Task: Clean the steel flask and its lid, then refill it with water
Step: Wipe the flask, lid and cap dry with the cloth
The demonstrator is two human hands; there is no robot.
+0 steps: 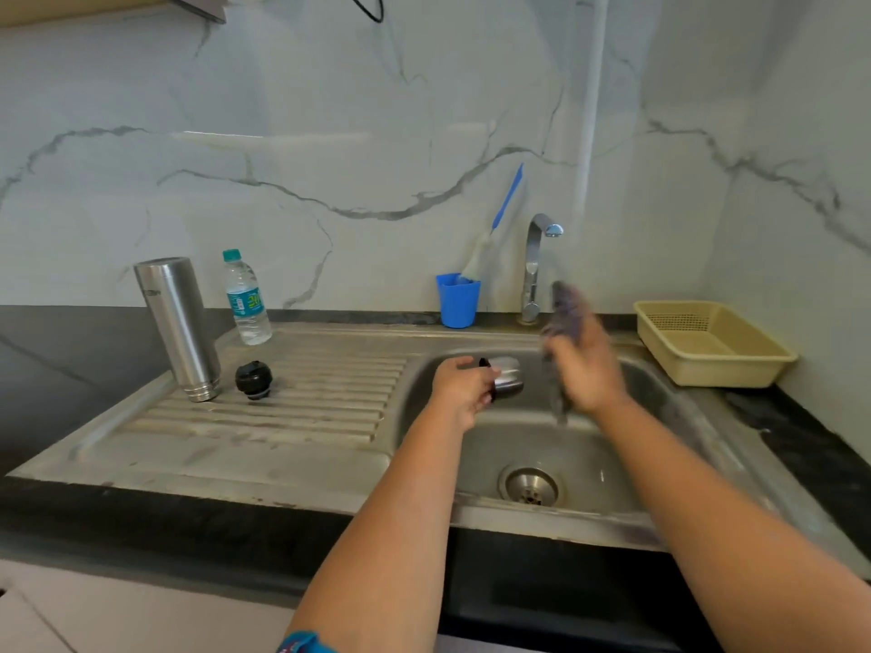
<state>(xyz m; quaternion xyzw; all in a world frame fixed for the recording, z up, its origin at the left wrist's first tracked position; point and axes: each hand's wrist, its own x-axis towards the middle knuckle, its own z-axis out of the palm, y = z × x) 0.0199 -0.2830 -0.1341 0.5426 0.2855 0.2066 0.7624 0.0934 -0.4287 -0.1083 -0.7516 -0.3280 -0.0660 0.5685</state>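
Observation:
The steel flask [178, 328] stands upside down on the ribbed drainboard [301, 407], mouth down. Beside it to the right lies its black inner stopper [254, 380]. Over the sink basin [556, 445] my left hand [459, 391] holds the flask's steel cup lid [508, 377] on its side. My right hand [587, 365] grips a dark purple cloth [565, 313], blurred by motion, just right of the lid and below the tap [537, 266]. No water stream is visible from the tap.
A plastic water bottle [245, 299] stands behind the flask. A blue cup [457, 299] holding a bottle brush [495, 228] sits left of the tap. A beige basket [711, 344] rests on the black counter at the right. The drain [531, 485] lies in the basin's near part.

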